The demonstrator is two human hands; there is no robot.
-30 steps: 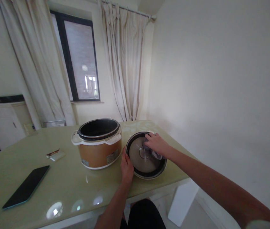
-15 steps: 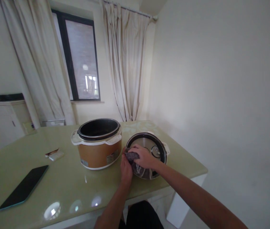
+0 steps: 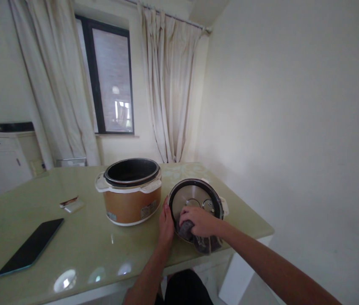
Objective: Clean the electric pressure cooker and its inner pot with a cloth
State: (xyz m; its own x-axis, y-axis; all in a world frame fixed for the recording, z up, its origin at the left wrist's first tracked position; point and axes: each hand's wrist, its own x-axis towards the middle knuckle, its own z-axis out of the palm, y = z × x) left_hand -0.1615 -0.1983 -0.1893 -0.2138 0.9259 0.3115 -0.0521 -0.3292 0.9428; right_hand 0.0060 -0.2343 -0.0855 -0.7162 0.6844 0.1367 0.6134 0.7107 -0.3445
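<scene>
A round pot lid [image 3: 183, 192] rests on the table with its metal inner side up and a dark ring around the edge. My left hand [image 3: 166, 223] grips the lid's left rim, its fingers against the outside. Bunched in my right hand [image 3: 200, 221] is a grey-purple cloth [image 3: 203, 244], pressed on the near inner part of the lid. Part of the cloth hangs over the near rim. Left of the lid stands an electric cooker [image 3: 128, 205] with a brown body and white handles, uncovered, its dark inner pot [image 3: 131, 171] showing.
A dark flat tablet-like panel [image 3: 31, 245] lies on the glossy green table [image 3: 87, 237] at the left. Behind it are a small clear packet [image 3: 74, 206] and a thin brown strip [image 3: 68, 202]. A white wall [image 3: 294, 127] runs along the right.
My right hand and the cloth have moved right and nearer along the lid, away from the left rim. My left hand has stayed at the rim. The view has shifted slightly.
</scene>
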